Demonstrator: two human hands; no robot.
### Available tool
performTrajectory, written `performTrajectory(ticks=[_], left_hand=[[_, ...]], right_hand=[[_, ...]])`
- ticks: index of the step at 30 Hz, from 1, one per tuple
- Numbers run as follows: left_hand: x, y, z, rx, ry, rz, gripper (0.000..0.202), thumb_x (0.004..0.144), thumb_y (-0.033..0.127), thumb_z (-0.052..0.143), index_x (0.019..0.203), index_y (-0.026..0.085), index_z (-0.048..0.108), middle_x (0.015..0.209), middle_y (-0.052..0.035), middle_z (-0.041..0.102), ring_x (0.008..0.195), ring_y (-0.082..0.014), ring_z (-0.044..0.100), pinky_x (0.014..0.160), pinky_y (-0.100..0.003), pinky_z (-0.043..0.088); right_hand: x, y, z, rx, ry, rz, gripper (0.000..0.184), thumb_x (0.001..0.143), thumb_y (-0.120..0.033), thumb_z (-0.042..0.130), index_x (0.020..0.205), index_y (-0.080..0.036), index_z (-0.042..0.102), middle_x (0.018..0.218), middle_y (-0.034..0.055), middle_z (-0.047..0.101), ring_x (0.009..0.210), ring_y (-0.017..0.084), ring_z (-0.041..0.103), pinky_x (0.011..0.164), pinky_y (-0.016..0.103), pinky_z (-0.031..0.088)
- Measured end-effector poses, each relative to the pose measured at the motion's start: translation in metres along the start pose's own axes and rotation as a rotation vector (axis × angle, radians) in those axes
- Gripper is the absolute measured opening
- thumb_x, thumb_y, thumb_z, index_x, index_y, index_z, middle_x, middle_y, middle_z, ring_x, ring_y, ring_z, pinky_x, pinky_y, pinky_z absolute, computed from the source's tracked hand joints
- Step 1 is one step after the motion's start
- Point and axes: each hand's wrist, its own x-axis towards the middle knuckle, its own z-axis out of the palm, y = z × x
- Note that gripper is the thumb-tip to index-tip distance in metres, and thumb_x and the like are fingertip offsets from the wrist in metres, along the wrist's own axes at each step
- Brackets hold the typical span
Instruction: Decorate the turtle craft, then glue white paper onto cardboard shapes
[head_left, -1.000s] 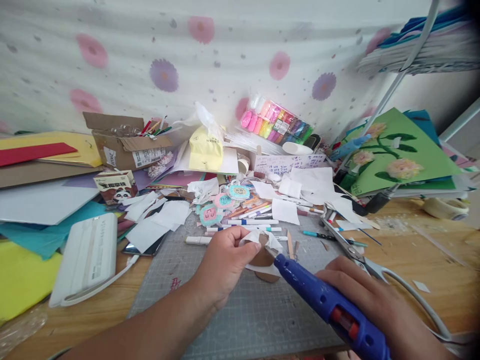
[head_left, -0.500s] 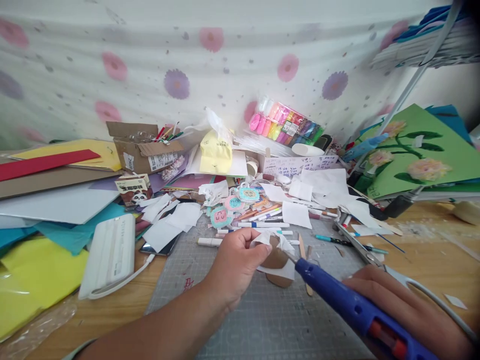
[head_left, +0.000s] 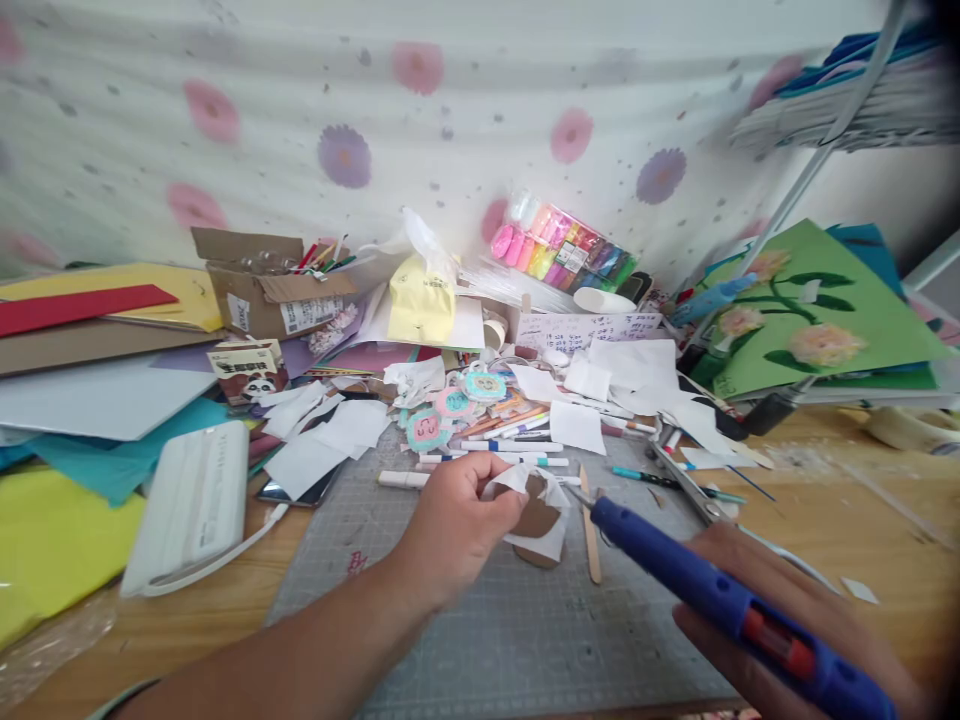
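My left hand (head_left: pixel 454 530) pinches a small paper craft piece (head_left: pixel 536 512), brown card with white paper scraps, just above the grey cutting mat (head_left: pixel 480 640). My right hand (head_left: pixel 780 620) grips a blue hot glue gun (head_left: pixel 720 600). Its metal nozzle sits just right of the paper piece, a short gap apart. A wooden stick (head_left: pixel 590 525) lies on the mat between the piece and the gun.
Markers (head_left: pixel 510 447), paper scraps and round paper faces (head_left: pixel 427 428) litter the mat's far edge. A white power strip (head_left: pixel 191 505) lies left, scissors (head_left: pixel 697 500) right. A cardboard box (head_left: pixel 262 285), clay packs (head_left: pixel 559 250) and green flower card (head_left: pixel 810 310) stand behind.
The glue gun's nozzle has drawn back slightly to the right, off the paper piece. My left hand still holds the piece; the view shifted a little.
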Motion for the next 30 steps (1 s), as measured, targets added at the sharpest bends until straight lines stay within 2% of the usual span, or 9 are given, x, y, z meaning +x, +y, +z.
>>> performTrajectory(ticks=[4,7,12,18,22,25,30], left_hand=[[-0.005,0.004,0.003,0.192,-0.066,0.057,0.007,0.069,0.019,0.053,0.067,0.017,0.058,0.062,0.0022,0.055,0.057,-0.0117,0.047,0.053,-0.022,0.034],[-0.008,0.003,0.006,0.204,-0.147,0.037,0.008,0.070,0.019,0.051,0.070,0.017,0.058,0.066,0.0004,0.060,0.060,-0.0140,0.053,0.053,-0.023,0.037],[-0.010,0.000,0.006,0.212,-0.215,0.046,0.008,0.071,0.018,0.051,0.071,0.017,0.059,0.068,0.0002,0.062,0.062,-0.0140,0.055,0.055,-0.023,0.040],[-0.015,0.003,0.008,0.198,-0.332,0.067,0.011,0.071,0.016,0.052,0.071,0.018,0.062,0.068,0.0006,0.064,0.060,-0.0124,0.054,0.054,-0.021,0.040],[-0.016,0.005,0.009,0.190,-0.332,0.075,0.011,0.070,0.014,0.053,0.068,0.018,0.062,0.064,0.0012,0.063,0.058,-0.0122,0.054,0.052,-0.020,0.039],[-0.015,0.004,0.009,0.231,-0.316,0.085,0.012,0.069,0.014,0.053,0.065,0.018,0.063,0.060,0.0009,0.062,0.056,-0.0125,0.053,0.050,-0.021,0.037],[-0.013,0.003,0.009,0.112,-0.247,-0.024,0.006,0.068,0.017,0.056,0.070,0.018,0.061,0.065,0.0005,0.063,0.059,-0.0136,0.055,0.054,-0.022,0.040]], right_hand=[[0.008,0.002,-0.003,0.134,0.011,0.130,0.018,0.074,-0.040,0.063,0.086,-0.027,0.063,0.070,0.0002,0.068,0.057,0.018,0.066,0.044,0.022,0.054],[0.015,-0.004,0.001,0.255,0.032,0.249,0.017,0.076,-0.041,0.061,0.082,-0.025,0.062,0.065,0.0000,0.067,0.054,0.019,0.065,0.047,0.026,0.056],[0.029,-0.017,0.015,0.430,0.042,0.295,0.018,0.074,-0.040,0.065,0.079,-0.023,0.063,0.070,0.0004,0.067,0.061,0.019,0.064,0.054,0.030,0.055],[0.045,-0.029,0.034,0.695,-0.024,0.387,0.018,0.069,-0.037,0.069,0.076,-0.022,0.062,0.069,0.0001,0.066,0.066,0.019,0.064,0.062,0.034,0.055],[0.047,-0.034,0.040,0.744,-0.095,0.387,0.013,0.068,-0.030,0.068,0.075,-0.021,0.062,0.065,-0.0014,0.064,0.060,0.017,0.062,0.057,0.031,0.053],[0.047,-0.036,0.041,0.706,-0.100,0.420,0.009,0.066,-0.025,0.067,0.071,-0.020,0.061,0.063,-0.0014,0.063,0.059,0.016,0.061,0.055,0.030,0.053],[0.048,-0.037,0.044,0.690,-0.003,0.460,0.010,0.064,-0.025,0.067,0.070,-0.019,0.061,0.065,0.0002,0.063,0.058,0.016,0.061,0.056,0.031,0.052]])
